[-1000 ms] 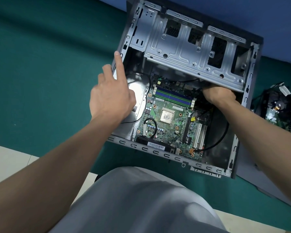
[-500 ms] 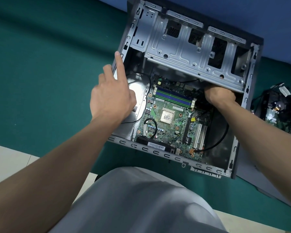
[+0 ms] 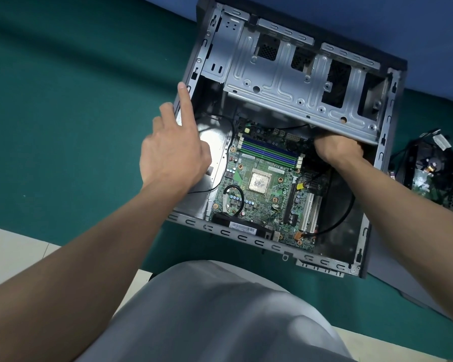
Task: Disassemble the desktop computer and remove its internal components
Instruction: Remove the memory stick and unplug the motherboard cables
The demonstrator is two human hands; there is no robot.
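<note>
- Head view: the computer case (image 3: 242, 237) lies open on the green surface (image 3: 63, 100), with its circuit board (image 3: 270, 202) inside.
- My left grip (image 3: 173, 158) is spread, forefinger on the case's left edge.
- My right grip (image 3: 338, 150) reaches under the metal cage (image 3: 298, 84); I cannot tell its state.

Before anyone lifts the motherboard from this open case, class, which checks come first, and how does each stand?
1. Side panel off the grey metal computer case: ok.
2. Bracing by the left hand: ok, straight fingers at the left rim.
3. Grip of the right hand under the silver drive cage: cannot tell, fingers hidden.
4. The thin black cable freed from the green motherboard: not ok, looks plugged in at the near corner.
5. Cooler off the square silver processor: ok, bare.
</note>
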